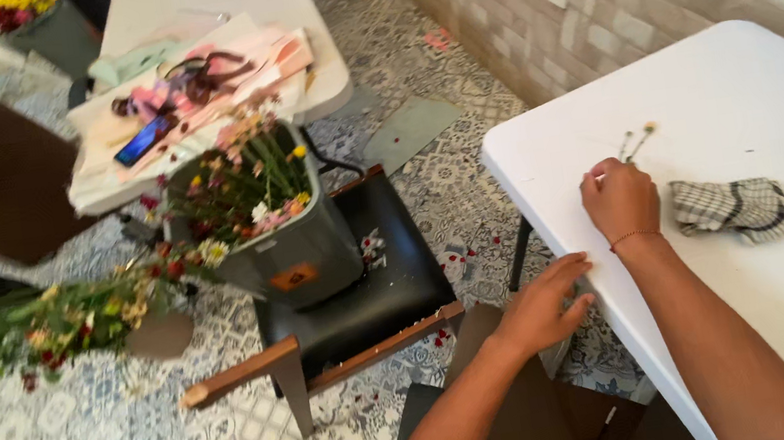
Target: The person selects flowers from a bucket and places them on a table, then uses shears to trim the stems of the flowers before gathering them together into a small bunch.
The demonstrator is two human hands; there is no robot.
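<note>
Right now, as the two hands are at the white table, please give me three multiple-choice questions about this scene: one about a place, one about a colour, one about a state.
1. Where does the grey bucket of flowers stand?
A. on the black chair seat
B. on the white table
C. on the tiled floor

2. What does the folded cloth look like?
A. plain red
B. checked, pale and dark
C. solid green

3. How is the right hand?
A. flat and open on the cloth
B. raised off the table
C. closed on thin flower stems

Answers:
1 A, the bucket rests on the chair.
2 B, crossing lines show.
3 C, the stems stick out past its fingers, on the white table.
</note>
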